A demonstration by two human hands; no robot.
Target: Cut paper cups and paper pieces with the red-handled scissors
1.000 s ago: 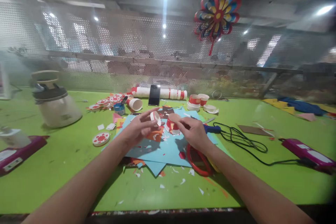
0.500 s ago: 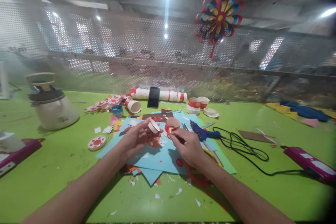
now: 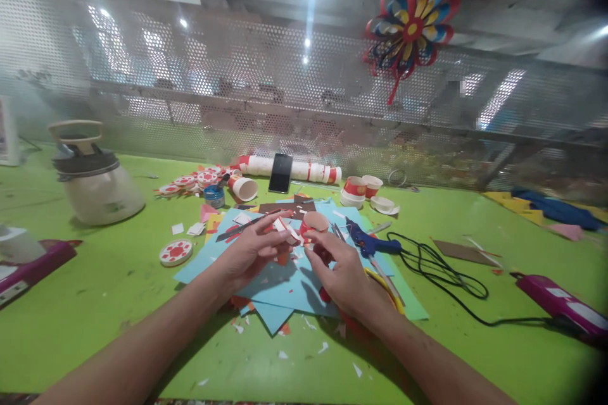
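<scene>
My left hand (image 3: 247, 250) is closed on a cut-off paper cup bottom (image 3: 287, 230), white with a red edge, tilted above the paper sheets. My right hand (image 3: 339, 266) is close to its right side, thumb and forefinger bent and slightly apart, with nothing visible between them. Just behind the right fingertips stands a red paper cup section (image 3: 315, 223), partly hidden by them. Blue paper sheets (image 3: 275, 291) with scattered scraps lie under both hands. Yellow-handled scissors (image 3: 387, 288) lie beside the right wrist, partly covered.
A blue glue gun (image 3: 373, 242) with a coiled black cable (image 3: 441, 266) lies right. A patterned red-and-white disc (image 3: 175, 253) is at left. Behind are a blue jar (image 3: 214, 196), a phone (image 3: 280, 173), a white-and-red tube (image 3: 304, 169) and paper cups (image 3: 354, 190). Purple power strips (image 3: 563, 297) flank the workspace.
My left hand has turned the cup bottom and brought its fingers further over it. My right thumb and forefinger have parted and lifted slightly near it. The view has shifted a little.
</scene>
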